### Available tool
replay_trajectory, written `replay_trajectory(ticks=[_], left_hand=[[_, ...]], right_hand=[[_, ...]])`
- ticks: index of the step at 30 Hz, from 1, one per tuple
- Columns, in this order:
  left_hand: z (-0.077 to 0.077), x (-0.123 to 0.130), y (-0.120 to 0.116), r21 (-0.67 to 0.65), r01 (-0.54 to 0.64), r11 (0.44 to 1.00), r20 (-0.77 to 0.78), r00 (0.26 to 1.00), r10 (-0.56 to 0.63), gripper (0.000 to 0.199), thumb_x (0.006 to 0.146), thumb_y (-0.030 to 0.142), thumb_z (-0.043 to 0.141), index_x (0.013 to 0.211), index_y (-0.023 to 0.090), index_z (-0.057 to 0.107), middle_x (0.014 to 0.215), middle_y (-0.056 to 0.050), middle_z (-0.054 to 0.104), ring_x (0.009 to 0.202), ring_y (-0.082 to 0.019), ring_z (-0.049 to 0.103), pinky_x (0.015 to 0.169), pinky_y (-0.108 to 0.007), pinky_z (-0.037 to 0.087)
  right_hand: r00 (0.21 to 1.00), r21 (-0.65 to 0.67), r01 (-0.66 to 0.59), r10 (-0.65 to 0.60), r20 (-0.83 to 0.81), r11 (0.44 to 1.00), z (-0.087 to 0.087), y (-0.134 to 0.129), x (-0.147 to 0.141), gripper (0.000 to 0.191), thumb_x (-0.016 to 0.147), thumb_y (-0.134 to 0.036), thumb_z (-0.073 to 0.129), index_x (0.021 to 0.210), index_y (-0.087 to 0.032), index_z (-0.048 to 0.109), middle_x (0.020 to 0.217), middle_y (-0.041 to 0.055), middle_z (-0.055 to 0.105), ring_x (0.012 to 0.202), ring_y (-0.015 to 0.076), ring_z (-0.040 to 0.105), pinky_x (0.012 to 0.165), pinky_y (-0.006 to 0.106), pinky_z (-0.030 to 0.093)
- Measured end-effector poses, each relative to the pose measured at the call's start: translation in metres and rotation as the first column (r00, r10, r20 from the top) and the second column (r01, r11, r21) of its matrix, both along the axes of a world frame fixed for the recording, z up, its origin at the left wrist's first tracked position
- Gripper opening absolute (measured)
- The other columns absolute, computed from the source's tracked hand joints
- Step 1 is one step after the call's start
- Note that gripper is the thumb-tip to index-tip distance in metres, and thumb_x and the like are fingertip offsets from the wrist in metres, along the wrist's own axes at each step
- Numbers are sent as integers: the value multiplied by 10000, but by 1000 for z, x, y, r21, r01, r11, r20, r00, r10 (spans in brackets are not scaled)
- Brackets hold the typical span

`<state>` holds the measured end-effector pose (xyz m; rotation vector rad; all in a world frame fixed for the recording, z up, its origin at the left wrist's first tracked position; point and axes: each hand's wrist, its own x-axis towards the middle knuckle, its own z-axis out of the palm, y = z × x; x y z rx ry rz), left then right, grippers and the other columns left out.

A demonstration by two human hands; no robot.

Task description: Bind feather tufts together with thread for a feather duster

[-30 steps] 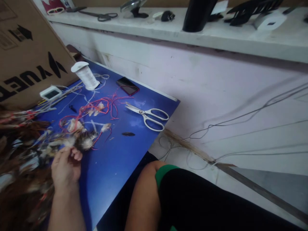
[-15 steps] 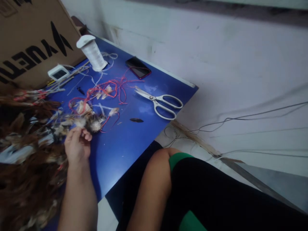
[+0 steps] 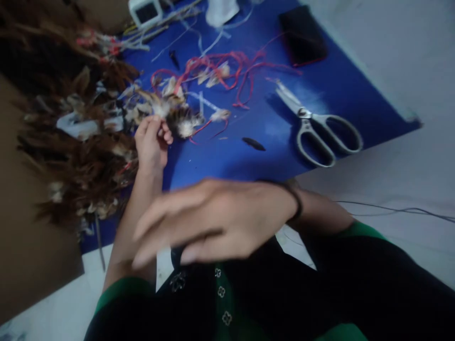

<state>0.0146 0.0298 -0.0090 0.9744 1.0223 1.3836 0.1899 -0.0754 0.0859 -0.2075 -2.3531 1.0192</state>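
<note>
With bent fingers pressed together, my left hand (image 3: pixel 152 137) pinches a pale, fluffy feather (image 3: pixel 160 108) at the edge of the feather pile. My right hand (image 3: pixel 220 220), blurred by motion and wearing a dark wristband, is stretched out in front of my body, fingers extended and holding nothing. A heap of brown feather bundles (image 3: pixel 95 156) lies left of my left hand. Tangled red string (image 3: pixel 245 66) and small tufts of down (image 3: pixel 186 127) lie just beyond it. Silver-handled scissors (image 3: pixel 305 113) rest on the blue table (image 3: pixel 227 163), blades partly apart.
A dark phone (image 3: pixel 304 38) lies near the wall. At the back are a white spool (image 3: pixel 220 12), cut off by the frame, and a small white device with a dark screen (image 3: pixel 145 12). A single dark feather (image 3: pixel 253 144) lies near the scissors. Cardboard (image 3: pixel 35 227) stands at left.
The view has swung left and down toward the table and my lap. My right hand has come into sight over my lap. My left hand stays at the same fluffy feather.
</note>
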Motion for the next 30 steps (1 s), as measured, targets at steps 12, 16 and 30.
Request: replay_trajectory(ticks=[12, 16, 30], left_hand=[[-9, -8, 6, 16, -124, 992, -11, 992, 124, 170, 875, 253, 533, 719, 186, 530, 538, 55, 460, 435, -48, 393, 439, -190, 308], [-3, -12, 6, -10, -202, 979, 32, 979, 202, 185, 808, 306, 622, 708, 182, 527, 557, 52, 492, 418, -36, 415, 411, -173, 313], [-5, -16, 6, -19, -270, 963, 141, 952, 270, 130, 760, 250, 628, 724, 172, 530, 531, 63, 474, 396, -35, 405, 378, -158, 295]], right_hand=[[874, -87, 483, -485, -7, 871, -27, 82, -3, 44, 766, -144, 613, 789, -177, 632, 741, -36, 634, 704, 87, 591, 646, 195, 455], [784, -86, 620, -619, 44, 780, -29, 108, -12, 33, 748, -164, 611, 746, -188, 634, 617, -18, 598, 601, 104, 545, 562, 211, 415], [633, 131, 685, -674, 382, 717, -82, 120, -17, 80, 723, -189, 579, 751, -182, 654, 718, 7, 618, 625, 117, 529, 612, 246, 378]])
